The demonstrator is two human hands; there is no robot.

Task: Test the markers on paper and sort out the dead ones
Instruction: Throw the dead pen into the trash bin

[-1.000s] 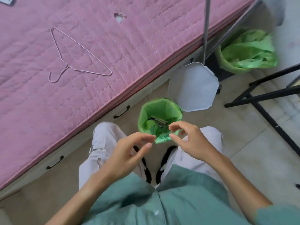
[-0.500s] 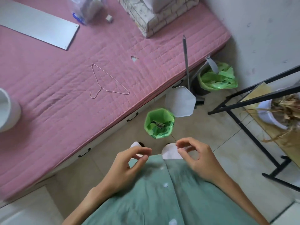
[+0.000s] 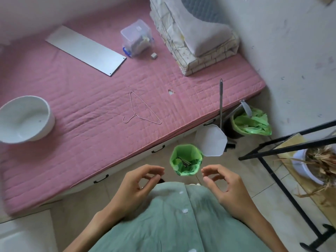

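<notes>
Both hands empty, held in front of the green shirt (image 3: 174, 220). Left hand (image 3: 138, 186) has fingers loosely curled, thumb and forefinger tips near each other, nothing between them. Right hand (image 3: 225, 186) mirrors it, loose curl, nothing held. The two are apart, palms roughly facing.

Small bin (image 3: 186, 159) with green liner sits on the floor just beyond the hands, between them in the view, not touching either. Dark slim items (image 3: 184, 161) lie inside at the bottom, likely markers, too small to say for sure. Its white lid (image 3: 211, 140) stands open on the right far side.

Second bin (image 3: 251, 121) with green bag farther right, near the wall. A thin metal rod (image 3: 221, 102) rises between the two bins.

Left and far: bed with pink quilt (image 3: 91, 99). On it a wire hanger (image 3: 141, 110) mid-bed, white bowl (image 3: 25, 120) at the left edge, grey flat panel (image 3: 85, 50) far left, clear plastic box (image 3: 136, 40) beside the panel, folded bedding (image 3: 194, 42) with pillow at the far right end.

Right edge: black metal frame (image 3: 283, 148), a white pot (image 3: 305, 171) with dried plant behind it.
</notes>
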